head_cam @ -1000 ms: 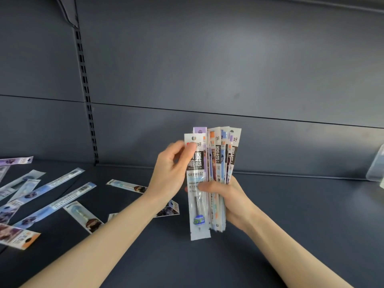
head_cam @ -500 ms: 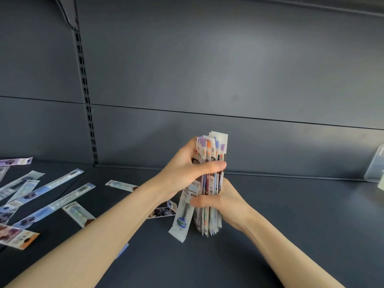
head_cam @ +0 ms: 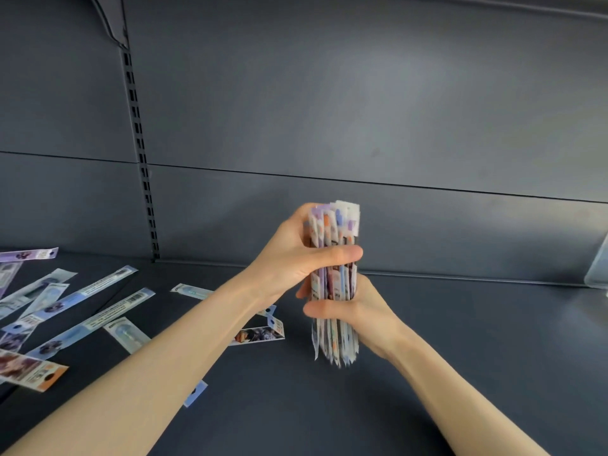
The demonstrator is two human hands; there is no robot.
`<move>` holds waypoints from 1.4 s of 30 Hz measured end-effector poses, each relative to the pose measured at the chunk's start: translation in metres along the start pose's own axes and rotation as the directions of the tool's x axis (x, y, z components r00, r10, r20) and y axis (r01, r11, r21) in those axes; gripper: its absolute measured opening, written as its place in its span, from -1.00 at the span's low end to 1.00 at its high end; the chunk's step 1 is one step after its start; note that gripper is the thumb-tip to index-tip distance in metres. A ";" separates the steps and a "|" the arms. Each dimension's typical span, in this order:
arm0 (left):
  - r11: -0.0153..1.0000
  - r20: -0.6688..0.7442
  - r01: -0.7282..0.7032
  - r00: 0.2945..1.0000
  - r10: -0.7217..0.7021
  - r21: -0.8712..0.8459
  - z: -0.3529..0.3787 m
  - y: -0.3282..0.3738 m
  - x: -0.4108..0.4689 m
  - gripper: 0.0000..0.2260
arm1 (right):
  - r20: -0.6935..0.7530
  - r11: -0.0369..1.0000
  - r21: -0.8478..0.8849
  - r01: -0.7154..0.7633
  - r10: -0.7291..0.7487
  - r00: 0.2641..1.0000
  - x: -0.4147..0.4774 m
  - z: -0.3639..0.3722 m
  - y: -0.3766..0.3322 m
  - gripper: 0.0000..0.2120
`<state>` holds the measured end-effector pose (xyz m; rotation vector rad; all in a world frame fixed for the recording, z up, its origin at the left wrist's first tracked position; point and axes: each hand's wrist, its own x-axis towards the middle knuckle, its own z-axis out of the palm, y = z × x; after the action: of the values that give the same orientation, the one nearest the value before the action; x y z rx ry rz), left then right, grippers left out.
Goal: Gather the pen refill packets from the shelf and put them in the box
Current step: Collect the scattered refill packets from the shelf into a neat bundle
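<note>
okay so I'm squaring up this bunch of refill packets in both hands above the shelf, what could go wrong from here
1. The bundle of packets is uneven, its bottom ends fanned out below the right hand; a loose outer packet could slip out.
2. The left hand grips only the upper half, so easing either grip may let the stack splay.
3. Several loose packets lie on the shelf at the left, some partly under the left forearm; they may be missed.

Dark grey metal back panels point(head_cam: 362, 93), slotted upright point(head_cam: 139, 153) (left), matte shelf point(head_cam: 460, 357)
</note>
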<state>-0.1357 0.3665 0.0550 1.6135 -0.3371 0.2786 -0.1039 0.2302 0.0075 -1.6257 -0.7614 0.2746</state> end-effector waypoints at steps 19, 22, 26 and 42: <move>0.968 0.191 0.118 0.968 -0.161 0.221 -0.014 -0.010 -0.001 -0.64 | -0.088 0.998 0.032 -0.053 0.056 0.995 0.000 0.016 0.008 -0.92; 0.933 0.217 0.120 0.955 -0.202 0.340 -0.046 -0.018 -0.015 -0.49 | -0.129 0.992 0.129 -0.001 0.018 0.991 -0.001 0.013 0.009 -0.78; 0.615 0.147 0.145 0.905 -0.399 0.775 -0.091 -0.029 -0.034 -0.31 | -0.132 0.995 0.076 -0.064 0.074 0.989 0.000 0.015 0.012 -0.80; 0.491 0.104 0.223 0.826 -0.554 0.842 -0.109 -0.053 -0.018 -0.76 | -0.173 0.995 0.084 -0.052 0.066 0.983 0.005 0.017 0.014 -0.77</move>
<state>-0.1296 0.4788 0.0066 2.6268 -0.0801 -0.3138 -0.1048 0.2464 -0.0081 -1.5762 -0.5617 0.1981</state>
